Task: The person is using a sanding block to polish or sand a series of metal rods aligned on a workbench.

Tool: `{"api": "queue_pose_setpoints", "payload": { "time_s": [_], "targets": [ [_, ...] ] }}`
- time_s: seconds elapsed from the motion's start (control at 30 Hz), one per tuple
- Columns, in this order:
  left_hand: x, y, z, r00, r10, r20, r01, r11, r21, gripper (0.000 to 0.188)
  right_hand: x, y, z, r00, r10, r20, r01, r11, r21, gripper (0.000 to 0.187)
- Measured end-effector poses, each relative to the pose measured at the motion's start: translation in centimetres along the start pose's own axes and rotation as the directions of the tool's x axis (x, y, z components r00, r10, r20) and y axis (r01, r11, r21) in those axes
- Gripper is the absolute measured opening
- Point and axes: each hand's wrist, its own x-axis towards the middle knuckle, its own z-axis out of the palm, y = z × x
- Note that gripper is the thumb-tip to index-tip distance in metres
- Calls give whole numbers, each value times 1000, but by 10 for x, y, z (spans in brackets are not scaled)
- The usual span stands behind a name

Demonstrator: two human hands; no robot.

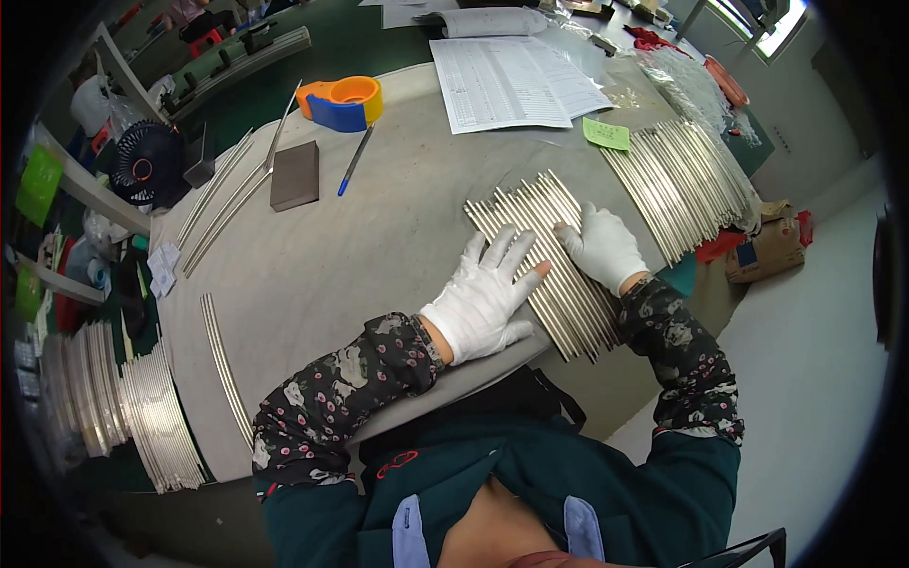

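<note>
A flat row of shiny silver metal rods (547, 248) lies slanted on the grey table, its lower ends reaching past the near edge. My left hand (481, 298), in a white glove with a bare thumb tip, rests over the row's left side with its fingers spread. At the right side of the same row is my right hand (606, 248), also gloved. Its thumb lies on the rods, apart from the index finger; the other fingers are partly hidden.
Farther right is a second row of rods (677, 189) with a green note (606, 133). Printed sheets (502, 85) lie at the back. Left of them are a tape dispenser (341, 102), a blue pen (356, 161), a brown block (294, 176) and loose rods (225, 369). A black fan (145, 163) stands far left.
</note>
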Motion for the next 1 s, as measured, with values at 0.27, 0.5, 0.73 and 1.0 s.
{"api": "queue_pose_setpoints", "payload": {
  "time_s": [0.27,0.5,0.73,1.0],
  "targets": [
    [-80,-13,-28,988,-48,147,43,998,37,77,-54,-66,21,909,-412,-55,412,874,258,66],
    [-118,-21,-40,974,-100,206,78,991,112,79,-67,-93,38,863,-490,-122,496,778,386,68],
    [-95,9,-25,958,-250,141,236,965,114,88,-48,-66,36,910,-368,-191,415,802,429,61],
    [-65,27,-4,966,-247,71,240,966,101,70,-47,-20,46,955,-225,-194,296,774,560,51]
  ]
}}
